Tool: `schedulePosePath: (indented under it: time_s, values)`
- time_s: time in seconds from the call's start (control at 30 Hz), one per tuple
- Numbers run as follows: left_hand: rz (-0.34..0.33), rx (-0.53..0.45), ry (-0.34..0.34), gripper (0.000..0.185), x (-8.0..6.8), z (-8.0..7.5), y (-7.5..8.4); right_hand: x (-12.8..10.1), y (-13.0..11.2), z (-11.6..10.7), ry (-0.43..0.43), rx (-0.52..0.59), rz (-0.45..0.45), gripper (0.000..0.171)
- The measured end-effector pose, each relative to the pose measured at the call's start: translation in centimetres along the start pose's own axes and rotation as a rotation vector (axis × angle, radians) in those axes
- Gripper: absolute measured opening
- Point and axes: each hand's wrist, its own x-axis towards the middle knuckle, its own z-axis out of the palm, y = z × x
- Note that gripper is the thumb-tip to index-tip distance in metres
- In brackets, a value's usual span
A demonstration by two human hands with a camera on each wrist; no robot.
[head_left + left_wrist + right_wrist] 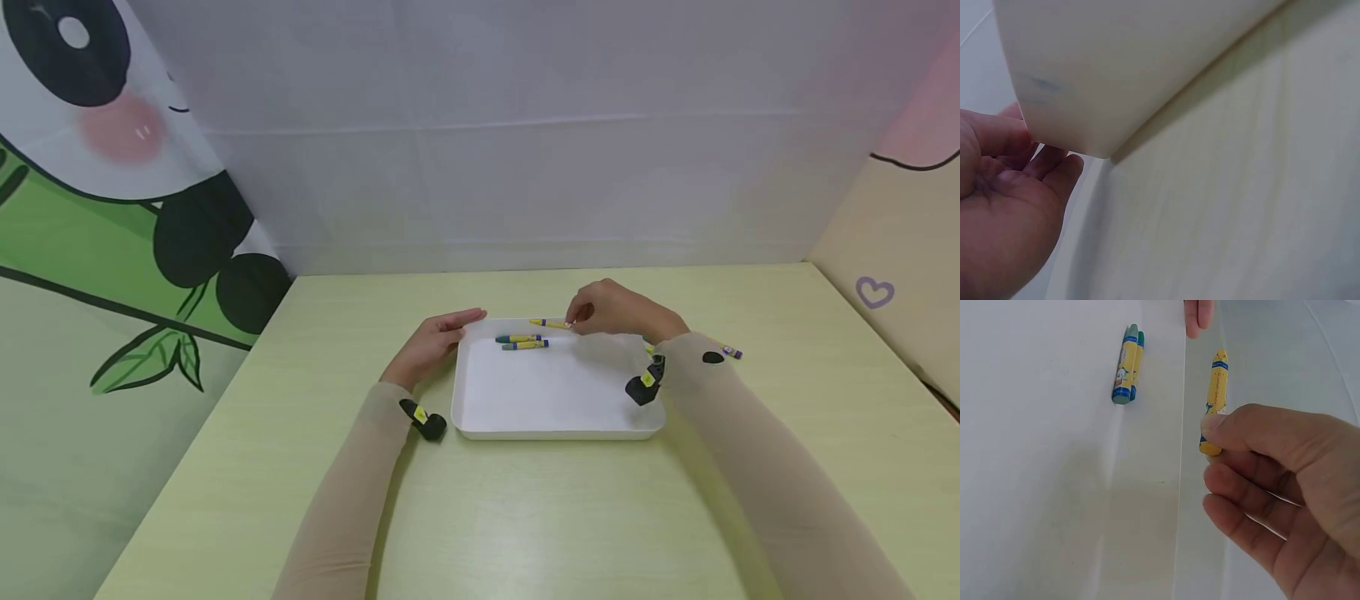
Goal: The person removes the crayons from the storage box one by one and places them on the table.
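A white tray (pixel 555 408) lies on the table, with my left hand (pixel 429 350) gripping its far left corner. The left wrist view shows those fingers (pixel 1054 165) at the corner, against the tray's outer wall (pixel 1116 69). Between right thumb and fingertips, my right hand (pixel 618 310) pinches a yellow crayon (pixel 1216 387) near its flat end. Its tip points left, and it overlaps the tray's far rim in the head view. Two green crayons (pixel 1125 369) in yellow wrappers lie side by side inside the tray, towards its far left.
To the right of the tray, a crayon with a dark purple end (pixel 733 352) lies on the table, partly behind the right sleeve (pixel 750 433). A bit of yellow (pixel 649 348) shows beside the right wrist. A pale cloth wall (pixel 525 192) rises at the table's back edge.
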Motion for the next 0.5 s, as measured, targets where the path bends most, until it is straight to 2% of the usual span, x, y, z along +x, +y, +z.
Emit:
schedulePosePath:
  time_s: [0.5]
  values:
    - [-0.012, -0.003, -0.007, 0.043, -0.3, -0.2, 0.2, -2.8, 2.0, -2.0, 0.050, 0.000, 0.054, 0.014]
